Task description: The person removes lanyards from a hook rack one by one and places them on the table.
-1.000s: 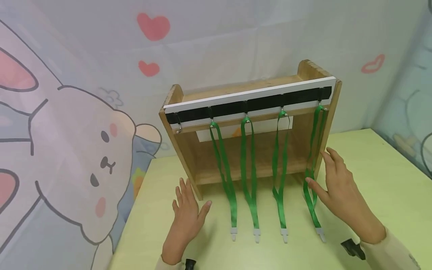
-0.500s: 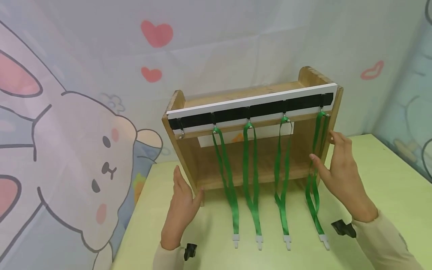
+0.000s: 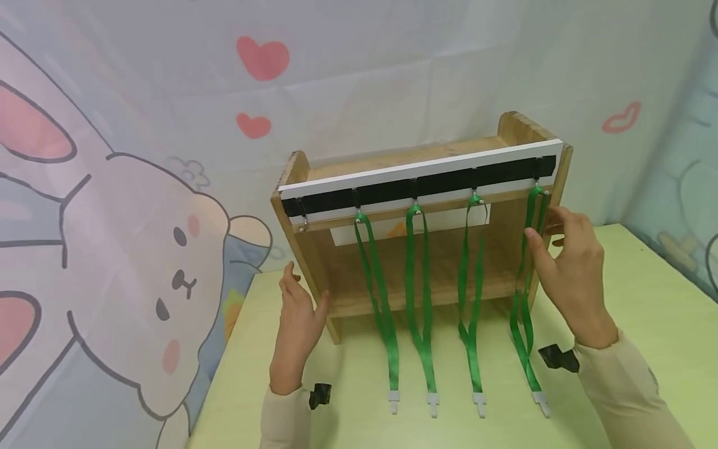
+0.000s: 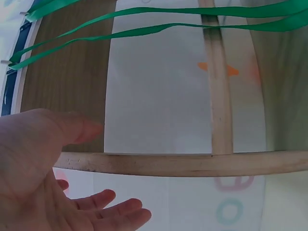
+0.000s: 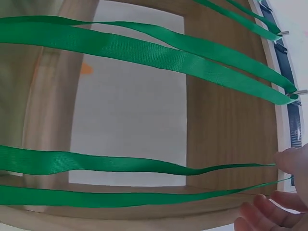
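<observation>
A wooden rack (image 3: pixel 443 262) stands on the table with a hook strip along its upper front. Several green lanyards with pale clips hang from it; the rightmost lanyard (image 3: pixel 531 374) is beside my right hand (image 3: pixel 578 274). That hand's thumb lies at the lanyard, and its loosely bent fingers reach toward the rack's right side; contact is unclear. In the right wrist view, thumb and fingertips come near the upper strands (image 5: pixel 96 199). My left hand (image 3: pixel 297 324) is at the rack's left side panel (image 4: pixel 183 164), thumb in front and fingers outside, gripping nothing.
The leftmost hook (image 3: pixel 303 221) bears no lanyard. Lanyard clips (image 3: pixel 433 405) reach down near the front of the pale green table (image 3: pixel 634 299). A printed cloth wall (image 3: pixel 392 81) rises close behind the rack.
Both hands have moved upward along the rack's sides, the right one up beside the upper part of the rightmost lanyard. The rack and lanyards keep their arrangement; the view has shifted slightly.
</observation>
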The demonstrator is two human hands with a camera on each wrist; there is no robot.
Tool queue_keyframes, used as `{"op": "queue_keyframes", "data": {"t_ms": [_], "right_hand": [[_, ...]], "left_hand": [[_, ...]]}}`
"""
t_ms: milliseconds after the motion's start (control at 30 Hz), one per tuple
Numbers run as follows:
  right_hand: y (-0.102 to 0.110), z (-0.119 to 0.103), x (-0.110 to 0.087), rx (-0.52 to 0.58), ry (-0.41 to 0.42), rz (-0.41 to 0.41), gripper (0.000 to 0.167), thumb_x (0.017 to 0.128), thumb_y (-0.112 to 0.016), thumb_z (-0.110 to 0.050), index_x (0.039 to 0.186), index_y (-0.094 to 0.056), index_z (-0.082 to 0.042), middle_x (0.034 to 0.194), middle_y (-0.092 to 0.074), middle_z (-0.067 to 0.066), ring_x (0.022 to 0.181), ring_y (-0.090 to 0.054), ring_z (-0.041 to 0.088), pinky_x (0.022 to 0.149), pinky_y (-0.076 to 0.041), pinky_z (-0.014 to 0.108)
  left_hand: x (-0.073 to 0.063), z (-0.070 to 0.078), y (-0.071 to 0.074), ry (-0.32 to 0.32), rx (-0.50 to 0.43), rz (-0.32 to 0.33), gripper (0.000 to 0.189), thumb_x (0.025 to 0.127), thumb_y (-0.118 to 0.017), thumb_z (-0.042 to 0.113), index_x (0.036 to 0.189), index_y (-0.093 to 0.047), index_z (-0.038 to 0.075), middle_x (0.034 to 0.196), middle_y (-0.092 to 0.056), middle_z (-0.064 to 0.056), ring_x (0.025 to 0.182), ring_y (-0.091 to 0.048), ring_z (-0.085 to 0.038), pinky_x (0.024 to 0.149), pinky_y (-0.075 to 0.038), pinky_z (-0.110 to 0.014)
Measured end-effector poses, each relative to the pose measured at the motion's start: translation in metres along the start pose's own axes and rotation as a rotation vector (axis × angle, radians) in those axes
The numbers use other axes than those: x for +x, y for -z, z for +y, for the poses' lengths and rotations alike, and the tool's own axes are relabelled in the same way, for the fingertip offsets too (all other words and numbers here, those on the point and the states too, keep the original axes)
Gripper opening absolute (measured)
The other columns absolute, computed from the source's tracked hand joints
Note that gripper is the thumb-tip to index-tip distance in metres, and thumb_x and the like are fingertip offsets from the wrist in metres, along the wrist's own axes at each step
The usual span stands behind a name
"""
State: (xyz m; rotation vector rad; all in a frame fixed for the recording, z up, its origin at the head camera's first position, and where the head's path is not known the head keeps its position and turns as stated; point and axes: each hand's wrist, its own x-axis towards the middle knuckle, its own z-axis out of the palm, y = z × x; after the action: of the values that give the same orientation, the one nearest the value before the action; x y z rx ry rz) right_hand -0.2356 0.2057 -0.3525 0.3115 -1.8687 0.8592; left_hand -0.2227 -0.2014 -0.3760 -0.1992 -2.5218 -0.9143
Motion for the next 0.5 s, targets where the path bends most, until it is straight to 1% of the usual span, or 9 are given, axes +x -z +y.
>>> {"op": "queue_keyframes", "data": {"t_ms": [33,100,167,233,267,333,433,500], "right_hand": [[-0.001,0.0,0.001,-0.001,-0.001,0.009,0.042,0.092,-0.074,-0.007,0.125,-0.058,0.014,0.102,-0.062,0.029,0.089,-0.061,0.043,0.072,-0.037,0.023],[-0.001,-0.003,0.003,-0.007,-0.012,0.02,0.038,0.091,-0.075,-0.005,0.121,-0.061,0.013,0.099,-0.064,0.028,0.083,-0.063,0.041,0.071,-0.037,0.018],[-0.001,-0.007,0.006,-0.015,-0.025,0.023,0.033,0.09,-0.076,-0.002,0.116,-0.064,0.013,0.097,-0.066,0.027,0.079,-0.065,0.039,0.071,-0.037,0.014],[-0.001,-0.01,0.009,-0.022,-0.034,0.024,0.027,0.09,-0.075,-0.002,0.111,-0.066,0.012,0.094,-0.068,0.026,0.075,-0.065,0.038,0.07,-0.037,0.011],[-0.001,-0.011,0.01,-0.025,-0.035,0.024,0.025,0.091,-0.075,-0.002,0.11,-0.067,0.012,0.092,-0.068,0.026,0.073,-0.065,0.037,0.07,-0.037,0.01],[-0.001,-0.013,0.013,-0.031,-0.03,0.023,0.021,0.092,-0.073,-0.002,0.107,-0.068,0.012,0.089,-0.069,0.025,0.07,-0.065,0.035,0.069,-0.037,0.011],[-0.003,-0.015,0.015,-0.038,-0.021,0.025,0.015,0.092,-0.07,0.001,0.102,-0.069,0.013,0.084,-0.069,0.024,0.067,-0.064,0.034,0.069,-0.036,0.009],[-0.003,-0.017,0.017,-0.038,-0.011,0.024,0.012,0.093,-0.068,0.004,0.1,-0.068,0.013,0.083,-0.07,0.024,0.066,-0.064,0.034,0.07,-0.036,0.007]], "left_hand": [[0.002,0.0,0.0,0.001,-0.014,0.007,0.076,0.101,-0.06,0.011,0.151,-0.007,-0.008,0.132,-0.035,-0.034,0.09,-0.058,-0.044,0.071,-0.053,-0.048],[0.005,-0.001,0.0,0.006,-0.037,0.023,0.068,0.1,-0.059,0.007,0.147,-0.012,-0.007,0.122,-0.04,-0.031,0.082,-0.055,-0.038,0.068,-0.05,-0.044],[0.006,-0.003,-0.001,0.008,-0.055,0.042,0.063,0.1,-0.059,0.004,0.145,-0.015,-0.006,0.115,-0.043,-0.029,0.081,-0.054,-0.037,0.066,-0.048,-0.042],[0.008,-0.005,-0.002,-0.005,-0.061,0.065,0.061,0.099,-0.059,-0.001,0.143,-0.017,-0.006,0.111,-0.045,-0.028,0.083,-0.056,-0.038,0.066,-0.049,-0.042],[0.008,-0.006,-0.003,-0.014,-0.066,0.074,0.061,0.099,-0.06,-0.003,0.143,-0.018,-0.006,0.111,-0.045,-0.029,0.087,-0.057,-0.038,0.067,-0.05,-0.042],[0.01,-0.006,-0.005,-0.03,-0.075,0.086,0.061,0.098,-0.059,-0.005,0.143,-0.018,-0.006,0.113,-0.046,-0.029,0.088,-0.058,-0.041,0.068,-0.052,-0.045],[0.013,-0.005,-0.009,-0.057,-0.078,0.097,0.061,0.098,-0.056,-0.007,0.145,-0.018,-0.008,0.124,-0.044,-0.034,0.099,-0.06,-0.047,0.076,-0.055,-0.052],[0.014,-0.004,-0.011,-0.067,-0.069,0.105,0.06,0.098,-0.054,-0.008,0.146,-0.018,-0.011,0.132,-0.04,-0.037,0.107,-0.059,-0.051,0.082,-0.055,-0.056]]}}
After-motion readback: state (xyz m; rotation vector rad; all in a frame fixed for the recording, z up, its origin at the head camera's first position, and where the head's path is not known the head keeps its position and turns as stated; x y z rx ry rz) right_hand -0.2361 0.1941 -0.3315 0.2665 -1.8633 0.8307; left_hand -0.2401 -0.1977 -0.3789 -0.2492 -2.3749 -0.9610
